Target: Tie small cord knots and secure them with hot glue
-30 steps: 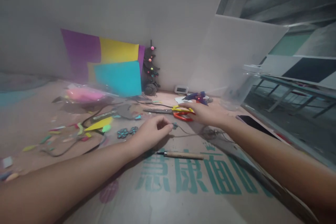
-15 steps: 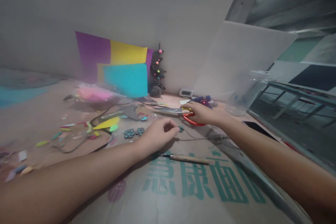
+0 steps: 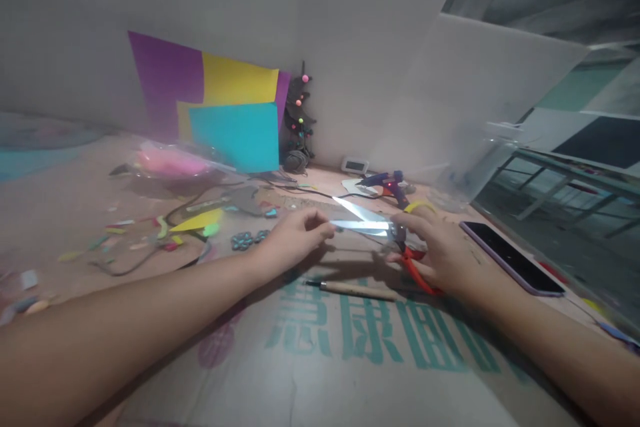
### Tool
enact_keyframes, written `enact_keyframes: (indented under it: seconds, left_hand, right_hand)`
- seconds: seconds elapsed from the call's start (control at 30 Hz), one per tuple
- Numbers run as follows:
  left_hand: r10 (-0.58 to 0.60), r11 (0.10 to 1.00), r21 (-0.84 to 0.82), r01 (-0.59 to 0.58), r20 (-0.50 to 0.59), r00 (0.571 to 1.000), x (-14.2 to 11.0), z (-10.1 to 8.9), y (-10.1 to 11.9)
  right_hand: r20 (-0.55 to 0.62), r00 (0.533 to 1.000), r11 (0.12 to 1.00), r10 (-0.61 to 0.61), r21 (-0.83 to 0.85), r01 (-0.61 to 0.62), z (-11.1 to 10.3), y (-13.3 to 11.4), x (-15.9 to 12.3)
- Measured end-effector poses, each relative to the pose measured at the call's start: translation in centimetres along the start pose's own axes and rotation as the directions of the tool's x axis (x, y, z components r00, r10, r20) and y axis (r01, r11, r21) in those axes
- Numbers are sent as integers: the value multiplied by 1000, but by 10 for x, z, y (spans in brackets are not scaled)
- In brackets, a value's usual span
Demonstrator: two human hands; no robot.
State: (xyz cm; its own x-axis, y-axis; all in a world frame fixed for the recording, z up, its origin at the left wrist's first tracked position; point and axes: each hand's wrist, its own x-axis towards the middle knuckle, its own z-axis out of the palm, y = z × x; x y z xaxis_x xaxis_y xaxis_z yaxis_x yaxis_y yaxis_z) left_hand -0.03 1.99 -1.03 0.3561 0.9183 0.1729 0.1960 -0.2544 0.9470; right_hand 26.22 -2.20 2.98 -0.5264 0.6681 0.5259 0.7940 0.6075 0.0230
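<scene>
My right hand [image 3: 440,250] grips scissors [image 3: 364,227] with red and yellow handles; their blades are spread, pointing left. The lower blade reaches the fingertips of my left hand [image 3: 300,233], which are pinched together. What they pinch is hidden now; half a second ago a small teal piece on a thin grey cord showed there. Left of that hand, dark and teal flower-like pieces [image 3: 243,240] lie on the table. A wooden-handled carving tool [image 3: 357,290] rests below both hands.
Behind the hands are a glue gun [image 3: 387,181], a small white digital display [image 3: 355,165] and a dark ornament tree [image 3: 300,127]. Coloured sheets [image 3: 235,137] lean on the wall. Scraps [image 3: 195,220] litter the left; a phone [image 3: 510,257] lies right.
My right hand has lifted the scissors off the table, drawn them right and nearer, and spread the blades. My left hand keeps its pinch, shifted slightly. The view has tilted a little.
</scene>
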Motion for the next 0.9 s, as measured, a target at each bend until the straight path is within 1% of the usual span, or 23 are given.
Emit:
enact_keyframes:
  seconds: [0.13, 0.23, 0.3, 0.43, 0.57, 0.73, 0.8, 0.9]
  left_hand:
    - [13, 999, 30, -12, -33, 999, 2, -1, 0]
    - [2, 1000, 21, -2, -35, 999, 3, -1, 0]
    - [-32, 999, -18, 32, -29, 999, 2, -1, 1]
    - [-115, 985, -132, 115, 8, 993, 1, 0, 5]
    - [-78, 988, -133, 83, 49, 996, 1, 0, 7]
    - [-125, 988, -90, 129, 47, 991, 2, -1, 3]
    - [-102, 991, -86, 107, 58, 993, 3, -3, 1]
    - [-84, 988, -120, 96, 101, 991, 3, -5, 0]
  right_hand:
    - [-16, 998, 984, -60, -168, 56, 4, 4, -6]
    - [-15, 996, 970, -89, -229, 83, 9, 5, -6]
    - [-12, 996, 970, -89, -228, 84, 13, 4, -7]
    - [29, 999, 982, -42, -185, 47, 18, 5, -8]
    - [48, 999, 982, -18, -186, 26, 19, 7, -9]
    - [38, 999, 973, -24, -229, 32, 18, 5, -8]
    - [44, 999, 971, -15, -237, 25, 18, 5, -7]
    - [54, 999, 973, -2, -229, 14, 18, 6, -8]
